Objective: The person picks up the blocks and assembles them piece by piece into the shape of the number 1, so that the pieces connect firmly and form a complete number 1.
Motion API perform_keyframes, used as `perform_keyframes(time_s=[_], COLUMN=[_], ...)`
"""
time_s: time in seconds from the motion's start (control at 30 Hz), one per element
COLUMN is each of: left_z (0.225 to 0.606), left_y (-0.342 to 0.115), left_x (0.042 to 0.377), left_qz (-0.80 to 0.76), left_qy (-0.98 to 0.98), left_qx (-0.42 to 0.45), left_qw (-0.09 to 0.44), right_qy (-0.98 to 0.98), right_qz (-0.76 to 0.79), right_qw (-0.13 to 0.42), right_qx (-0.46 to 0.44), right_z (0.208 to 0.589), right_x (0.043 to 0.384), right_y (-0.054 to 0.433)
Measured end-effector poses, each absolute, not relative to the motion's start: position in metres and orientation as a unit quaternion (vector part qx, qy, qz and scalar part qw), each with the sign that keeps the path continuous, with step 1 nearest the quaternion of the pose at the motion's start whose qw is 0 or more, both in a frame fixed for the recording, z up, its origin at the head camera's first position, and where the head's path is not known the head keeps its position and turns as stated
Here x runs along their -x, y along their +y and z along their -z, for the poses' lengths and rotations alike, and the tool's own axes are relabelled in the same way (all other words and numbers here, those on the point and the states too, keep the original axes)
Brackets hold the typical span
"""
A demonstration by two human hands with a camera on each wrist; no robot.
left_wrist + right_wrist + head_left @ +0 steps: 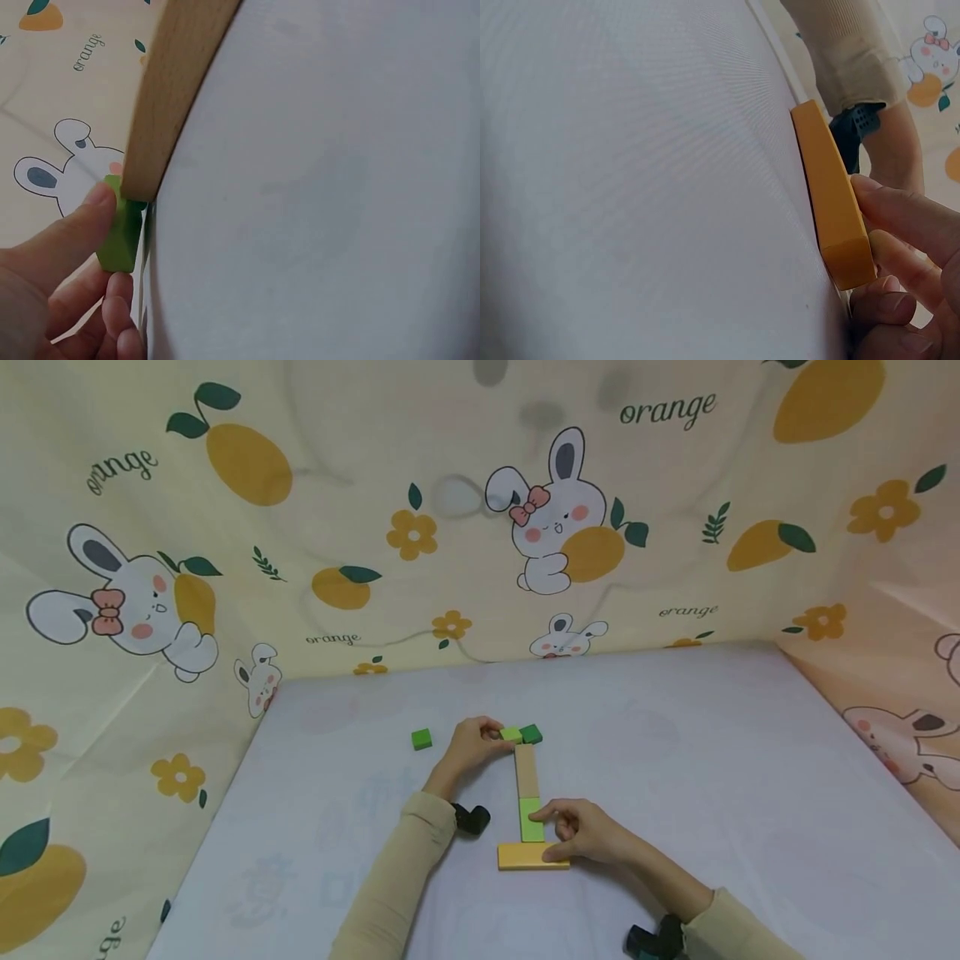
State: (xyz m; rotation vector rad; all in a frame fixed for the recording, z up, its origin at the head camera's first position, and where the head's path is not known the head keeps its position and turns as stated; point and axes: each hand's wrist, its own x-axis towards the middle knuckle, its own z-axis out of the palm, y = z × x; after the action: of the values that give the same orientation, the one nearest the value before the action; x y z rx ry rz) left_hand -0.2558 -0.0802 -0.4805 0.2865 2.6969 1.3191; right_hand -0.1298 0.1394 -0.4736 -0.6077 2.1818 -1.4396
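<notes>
My left hand (470,745) pinches a small light green block (511,735) at the far end of a row of blocks; in the left wrist view, the thumb and fingers hold this light green block (118,240). A dark green block (531,733) touches its right side. Below them lie a plain wooden block (527,770) and a longer light green block (531,831), end to end. An orange block (517,857) lies crosswise at the near end. My right hand (588,831) holds the orange block's right part with the thumb, its index finger touching the longer light green block.
A single green cube (422,739) lies left of my left hand on the white table surface (675,735). Printed cloth (420,635) with rabbits and oranges hangs behind and at both sides. Black wrist devices (471,820) sit on both forearms.
</notes>
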Motion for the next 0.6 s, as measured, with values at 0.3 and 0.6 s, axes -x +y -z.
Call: perform_keyframes(time_s=[0.3,0.6], left_z=[0.4788,0.4764], left_y=[-0.0818,-0.0827], left_x=[0.2585,0.258], left_qz=[-0.451,-0.428], left_qy=[0.883,0.892], left_qx=[-0.096,-0.122], left_qw=[0.086,0.083], right_qy=[0.79,0.795], right_qz=[0.524,0.52], right_qw=[0.226,0.226], right_qx=[0.223,0.217], right_z=[0.4745,0.4742], right_x=[0.1308,0.13], right_y=[0.14,0.1396])
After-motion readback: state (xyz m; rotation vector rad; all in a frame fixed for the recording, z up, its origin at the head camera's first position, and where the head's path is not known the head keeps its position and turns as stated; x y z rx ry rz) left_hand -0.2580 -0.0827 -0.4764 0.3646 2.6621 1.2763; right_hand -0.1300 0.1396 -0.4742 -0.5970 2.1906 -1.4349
